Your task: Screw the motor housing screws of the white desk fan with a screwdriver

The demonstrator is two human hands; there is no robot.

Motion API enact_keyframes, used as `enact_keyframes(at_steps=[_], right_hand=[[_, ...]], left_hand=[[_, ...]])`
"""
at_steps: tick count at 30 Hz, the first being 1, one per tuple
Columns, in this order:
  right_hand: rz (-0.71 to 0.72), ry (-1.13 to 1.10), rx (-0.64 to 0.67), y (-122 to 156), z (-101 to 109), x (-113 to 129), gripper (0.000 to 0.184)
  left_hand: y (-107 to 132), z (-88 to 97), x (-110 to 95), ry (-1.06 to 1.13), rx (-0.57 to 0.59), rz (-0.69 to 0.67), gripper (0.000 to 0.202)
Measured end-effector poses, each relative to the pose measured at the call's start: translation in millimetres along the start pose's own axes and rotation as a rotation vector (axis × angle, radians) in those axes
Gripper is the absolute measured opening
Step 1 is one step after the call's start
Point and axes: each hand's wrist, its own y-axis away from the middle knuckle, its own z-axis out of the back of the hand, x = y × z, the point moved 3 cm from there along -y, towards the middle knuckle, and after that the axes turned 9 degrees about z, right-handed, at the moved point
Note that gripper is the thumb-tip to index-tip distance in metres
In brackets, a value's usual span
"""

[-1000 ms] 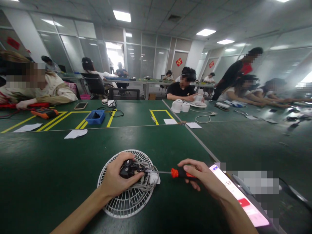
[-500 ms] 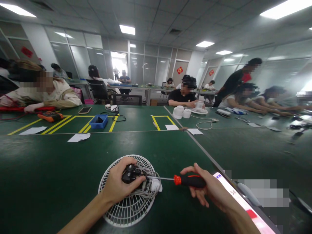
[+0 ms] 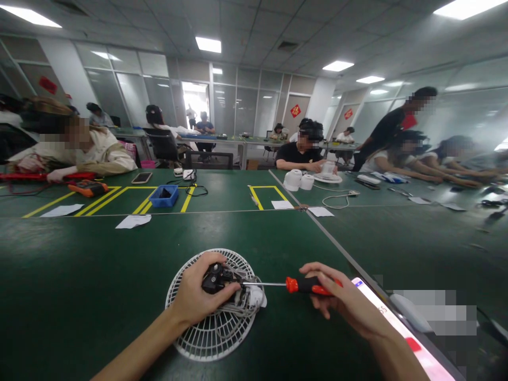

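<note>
A round white fan grille [image 3: 206,333] lies flat on the green table [image 3: 79,275] in front of me. On its middle sits a small black motor [image 3: 214,279] with white wires and a white connector [image 3: 256,297]. My left hand [image 3: 196,296] is closed around the motor and holds it down. My right hand [image 3: 341,301] grips the red and black handle of a screwdriver [image 3: 305,286]. Its thin shaft runs left, level, to the motor.
A phone with a lit screen [image 3: 400,333] lies by my right wrist. Farther off are a blue tray [image 3: 164,196], paper slips [image 3: 133,221], yellow floor-tape lines, white fan parts [image 3: 297,180] and a cable. Several other people sit at the tables behind.
My right hand closed its loose fingers around the screwdriver handle again. The view shifted slightly; the left hand stays on the motor.
</note>
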Motion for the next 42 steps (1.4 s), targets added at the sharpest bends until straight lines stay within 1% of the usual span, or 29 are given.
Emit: enact_keyframes(at_steps=[3,5,8,12,14,16,18,21,23,26,30,32,34,36,38,40,42], right_hand=[[-0.135,0.031,-0.022,-1.3,1.9,-5.1,0.080],[-0.150,0.073,-0.027,-1.6,4.9,-6.4,0.079],[-0.092,0.094,-0.007,-0.6,9.1,-3.5,0.071],[0.030,0.087,0.025,2.6,12.3,4.3,0.065],[0.093,0.101,0.064,3.6,11.0,6.4,0.065],[0.105,0.129,0.100,4.0,7.5,5.5,0.063],[0.031,0.131,0.104,3.8,3.5,1.6,0.061],[-0.151,0.119,0.103,4.0,-1.0,-4.9,0.072],[-0.191,0.150,0.115,4.1,-1.6,-5.7,0.073],[-0.117,0.158,0.105,3.1,0.4,-2.3,0.066],[0.079,0.119,0.065,1.6,1.7,4.3,0.059],[0.128,0.114,0.046,1.2,0.6,5.0,0.056],[0.067,0.113,0.040,0.8,-1.3,2.0,0.057],[-0.058,0.110,0.055,0.7,-3.2,-2.8,0.066],[-0.137,0.114,0.072,0.5,-4.0,-5.8,0.069],[-0.127,0.122,0.079,-0.7,-3.2,-5.7,0.064],[-0.080,0.117,0.081,-2.0,-1.6,-4.4,0.060]], left_hand=[[-1.0,0.3,-1.5,0.012,0.002,0.006,0.041],[-1.5,0.9,-2.7,0.010,0.008,0.008,0.041],[-1.8,2.0,-3.7,0.003,0.014,0.004,0.041],[-1.3,1.9,-2.5,0.001,0.022,-0.003,0.043],[-0.7,1.3,-1.5,0.004,0.026,0.004,0.044],[-0.4,1.1,-1.0,0.012,0.027,0.014,0.044],[-0.5,1.2,-1.1,0.018,0.024,0.022,0.044],[-1.0,1.7,-1.8,0.018,0.020,0.011,0.045],[-1.2,1.7,-1.9,0.013,0.023,0.003,0.045],[-0.9,1.8,-1.2,0.014,0.023,0.005,0.046],[0.0,3.0,-1.1,0.022,0.022,0.011,0.047],[0.5,3.7,-1.3,0.022,0.029,0.005,0.048],[0.8,4.1,-1.1,0.022,0.030,0.000,0.046],[0.8,4.2,-0.6,0.020,0.015,0.003,0.043],[0.6,3.7,-0.1,0.011,0.001,0.010,0.040],[0.5,2.7,-0.3,0.000,-0.004,0.011,0.041],[0.6,2.0,-0.7,-0.003,-0.003,0.009,0.042]])
